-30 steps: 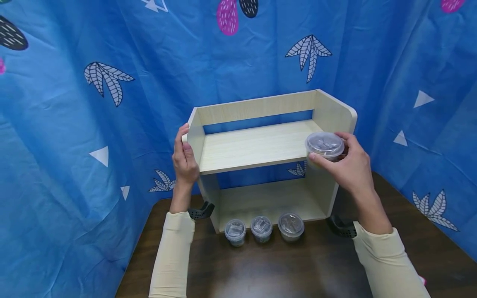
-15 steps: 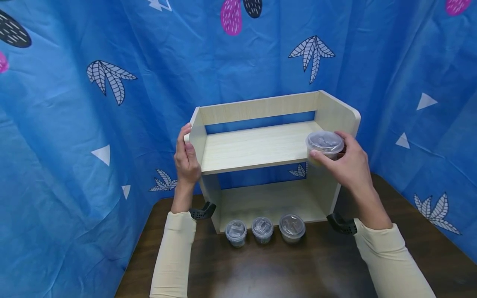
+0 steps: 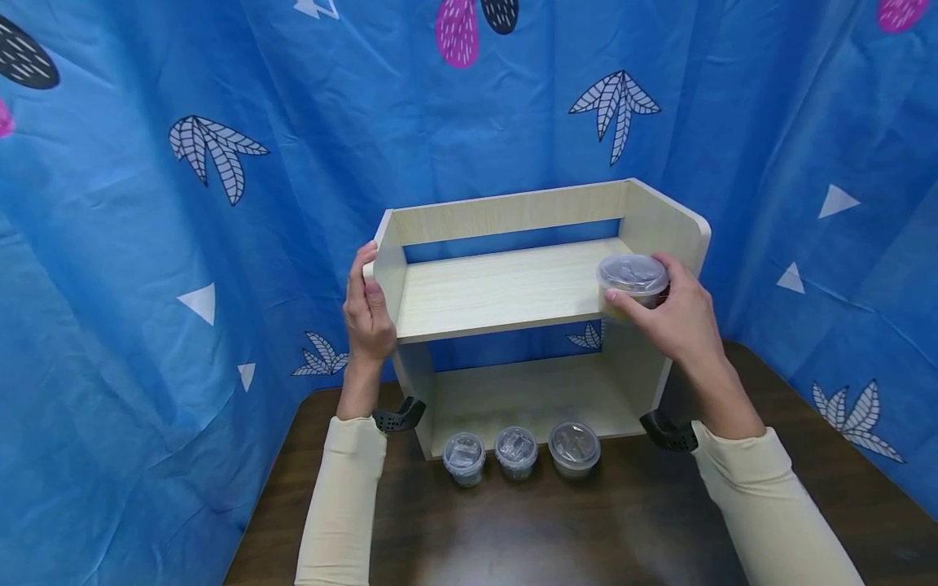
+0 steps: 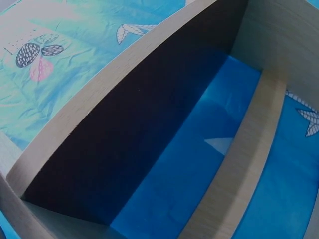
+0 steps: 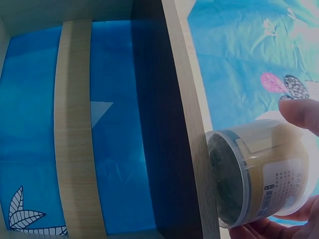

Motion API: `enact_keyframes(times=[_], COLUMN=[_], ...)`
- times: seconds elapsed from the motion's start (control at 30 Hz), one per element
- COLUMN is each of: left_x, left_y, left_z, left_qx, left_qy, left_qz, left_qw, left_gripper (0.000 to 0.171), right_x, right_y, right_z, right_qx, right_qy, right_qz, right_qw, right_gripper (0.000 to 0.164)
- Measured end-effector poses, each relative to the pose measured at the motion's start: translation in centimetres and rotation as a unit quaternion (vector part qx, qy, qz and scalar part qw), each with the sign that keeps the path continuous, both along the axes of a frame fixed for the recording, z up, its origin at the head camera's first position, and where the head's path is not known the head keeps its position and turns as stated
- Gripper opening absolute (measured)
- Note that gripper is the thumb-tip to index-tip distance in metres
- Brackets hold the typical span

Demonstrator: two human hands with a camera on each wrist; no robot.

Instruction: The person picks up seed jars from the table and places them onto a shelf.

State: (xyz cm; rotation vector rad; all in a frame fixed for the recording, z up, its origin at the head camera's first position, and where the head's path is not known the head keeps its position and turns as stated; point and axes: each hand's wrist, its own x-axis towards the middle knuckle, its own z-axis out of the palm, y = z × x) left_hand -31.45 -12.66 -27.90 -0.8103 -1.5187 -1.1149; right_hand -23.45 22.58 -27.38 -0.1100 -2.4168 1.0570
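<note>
In the head view my right hand [image 3: 677, 313] grips a clear plastic tub [image 3: 632, 277] with a domed lid, thumb at its near side and fingers behind. The tub overlaps the right front edge of the upper board [image 3: 498, 285] of a pale wooden shelf unit [image 3: 513, 201]. In the right wrist view the tub [image 5: 274, 169] shows its printed label, its base close against the board's front edge [image 5: 192, 119]. My left hand [image 3: 369, 321] rests on the unit's left side panel, fingers fairly straight along the outside, thumb near the front edge. The left wrist view shows no hand.
Three lidded tubs, a left one [image 3: 464, 458], a middle one [image 3: 516, 452] and a larger right one [image 3: 575, 448], stand in a row before the lower board [image 3: 513, 395]. The dark table [image 3: 528, 529] lies under everything. A blue patterned curtain [image 3: 308, 268] hangs close behind.
The right hand and its tub have shifted slightly left and up, a little further over the upper board. The left hand stays on the side panel. The camera view has moved slightly.
</note>
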Motion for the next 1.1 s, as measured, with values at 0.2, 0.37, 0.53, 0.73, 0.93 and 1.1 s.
enact_keyframes(times=[0.2,0.37,0.53,0.73,0.93,1.1], left_x=[0.1,0.2,0.3,0.4,0.4,0.2], left_y=[-0.1,-0.1,-0.1,-0.2,-0.2,-0.2], left_z=[0.0,0.1,0.3,0.4,0.4,0.3], left_qx=[-0.004,-0.007,-0.008,-0.008,-0.012,-0.011], left_qy=[0.001,-0.001,-0.006,-0.009,-0.008,-0.005], left_qz=[0.000,0.001,0.006,0.006,0.006,0.005], left_qw=[1.0000,1.0000,0.9999,0.9999,0.9999,0.9999], left_gripper=[0.038,0.038,0.039,0.038,0.037,0.037], right_x=[-0.5,-0.9,-1.1,-1.3,-1.5,-1.7], right_y=[-0.1,-0.2,-0.2,-0.2,-0.2,-0.1], right_z=[0.0,0.1,0.2,0.3,0.3,0.3], right_qx=[0.007,0.011,0.013,0.015,0.013,0.011], right_qy=[-0.015,-0.018,-0.018,-0.019,-0.023,-0.020], right_qz=[-0.002,-0.002,-0.003,-0.003,-0.004,-0.003], right_qw=[1.000,1.000,1.000,1.000,1.000,1.000], right_gripper=[0.096,0.097,0.097,0.097,0.097,0.097])
